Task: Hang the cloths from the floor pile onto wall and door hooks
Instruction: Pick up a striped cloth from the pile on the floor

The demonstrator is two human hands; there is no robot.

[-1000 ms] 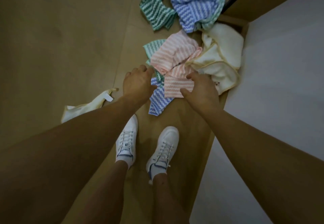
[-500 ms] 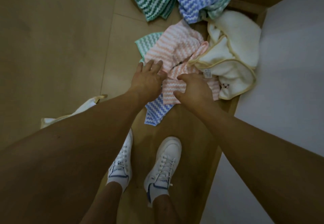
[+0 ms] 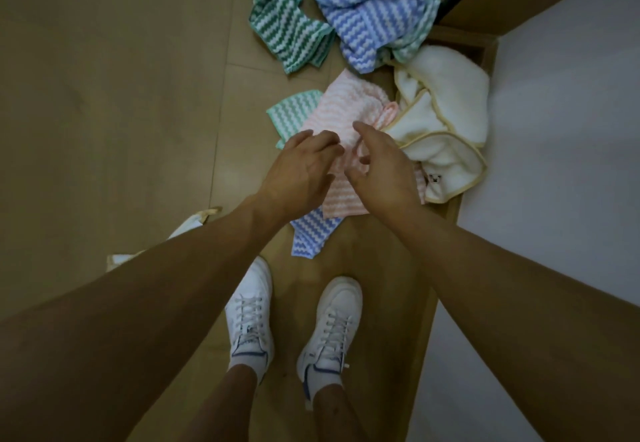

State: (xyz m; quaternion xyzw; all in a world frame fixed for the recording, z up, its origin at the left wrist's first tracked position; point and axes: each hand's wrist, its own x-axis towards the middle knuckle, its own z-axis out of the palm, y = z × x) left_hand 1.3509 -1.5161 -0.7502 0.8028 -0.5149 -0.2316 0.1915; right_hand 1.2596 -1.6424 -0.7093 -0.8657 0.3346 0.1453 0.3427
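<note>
A: Pink-and-white striped cloth (image 3: 346, 119) lies mid-pile on the wooden floor (image 3: 114, 95), directly under both hands. Position logged: just above frame centre.

B: Left hand (image 3: 298, 171): fingers extended and spread, palm down over the pink cloth's 9 o'clock edge. Whether it touches, cannot tell. Nothing held.

A: Right hand (image 3: 381, 168): fingers loosely curved, index forward, thumb tucked in toward a raised pink fold. No clear pinch visible; grip state undetermined.

B: Neighbours of the pink cloth: light green striped cloth (image 3: 291, 112) peeking out at 9 o'clock; blue striped cloth (image 3: 311, 234) emerging at 6 o'clock; cream towel with yellow trim (image 3: 446, 123) touching at 3 o'clock, against the white wall (image 3: 561, 130).

A: At 12 o'clock: dark green striped cloth (image 3: 284, 26) and large blue striped cloth (image 3: 374, 16), overlapping.

B: At 7 o'clock, well apart, another cream cloth (image 3: 187, 230), partly hidden by the left forearm. White trainers (image 3: 332, 324) at 6 o'clock.
</note>
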